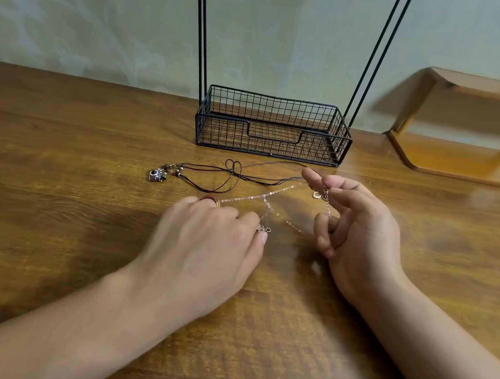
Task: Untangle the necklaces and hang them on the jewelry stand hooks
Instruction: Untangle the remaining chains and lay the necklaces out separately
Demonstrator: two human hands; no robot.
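Wooden table (54, 144) carries the black wire jewelry stand (272, 127) at its rear. In front, right hand (355, 234) pinches the thin chain necklace (260, 195); left hand (202, 240) grips its clasp end. Dark cord necklace (231, 173) lies just beyond.

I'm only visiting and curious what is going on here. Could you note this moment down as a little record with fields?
Setting: brown wooden table
Stand: black wire jewelry stand with basket base, hooks out of view
Left hand: pinches the thin silver chain necklace near its clasp
Right hand: holds the same chain's other part, raised
Also lying: dark cord necklace with camera-shaped charm, crossing the chain
Hung so far: nothing visible
Side: small wooden shelf
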